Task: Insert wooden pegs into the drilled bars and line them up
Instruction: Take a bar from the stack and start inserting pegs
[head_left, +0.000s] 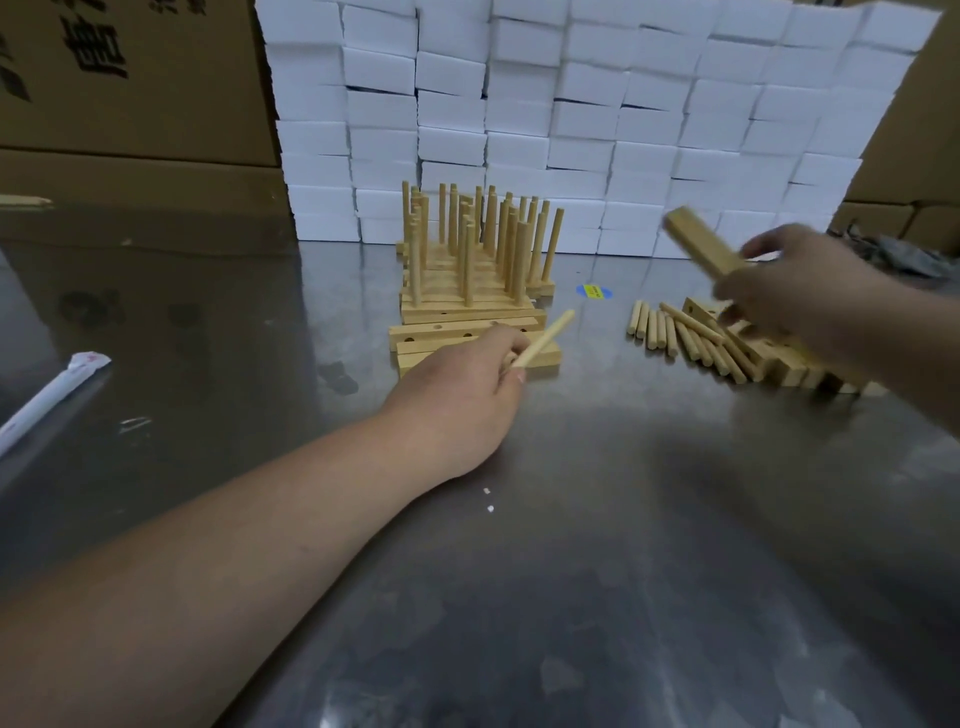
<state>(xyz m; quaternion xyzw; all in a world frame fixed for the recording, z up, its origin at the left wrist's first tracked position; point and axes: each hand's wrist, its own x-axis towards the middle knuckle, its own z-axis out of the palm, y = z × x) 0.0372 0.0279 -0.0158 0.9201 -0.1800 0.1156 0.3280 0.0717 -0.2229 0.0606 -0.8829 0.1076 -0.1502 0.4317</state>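
Head view: we record the left hand (457, 395) low over the metal surface (571, 519), fingers curled and pinching one wooden peg (545, 338) near its lower end. The peg tilts up and to the right, just above the empty drilled bars (467, 332) that lie flat at the near end of the row. Directly behind them we note the pegged bars (467, 260), packed side by side with their pegs upright, a few leaning slightly. The right hand (795, 291) is blurred. It grips a single raised bar (698, 247) by one end, held clear of the surface and slanting up to the left. How its fingers lie we cannot tell exactly. Beneath that hand sits a pile of loose bars (769, 358), and just to its left the loose pegs (675, 335) lie roughly side by side on the surface. A small blue and yellow sticker (594, 291) lies between the row and the loose pegs. A wall of white boxes (571, 104) stands behind, cardboard cartons (130, 78) to the far left, and a white wrapped item (47, 400) lies at the left edge.
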